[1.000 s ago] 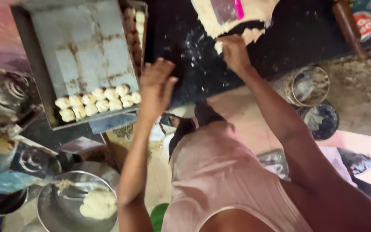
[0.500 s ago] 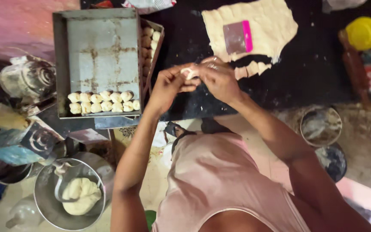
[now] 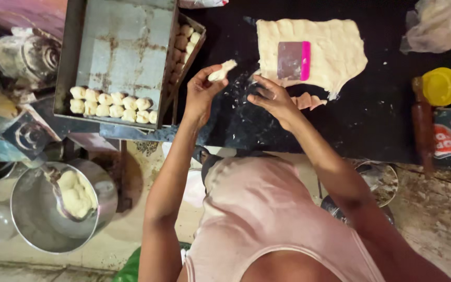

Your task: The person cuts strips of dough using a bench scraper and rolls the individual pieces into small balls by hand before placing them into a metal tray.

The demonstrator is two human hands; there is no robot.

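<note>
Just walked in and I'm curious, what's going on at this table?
A person is shaping dough. Their left hand pinches a small pale dough piece above the black worktop, while the right hand is open beside it. A rolled-out dough sheet carries a pink-edged metal scraper. Shaped dough balls line a worn metal tray.

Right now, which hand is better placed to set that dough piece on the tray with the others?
Left. The left hand already holds the dough piece beside the tray; the right hand is empty, farther off.
</note>
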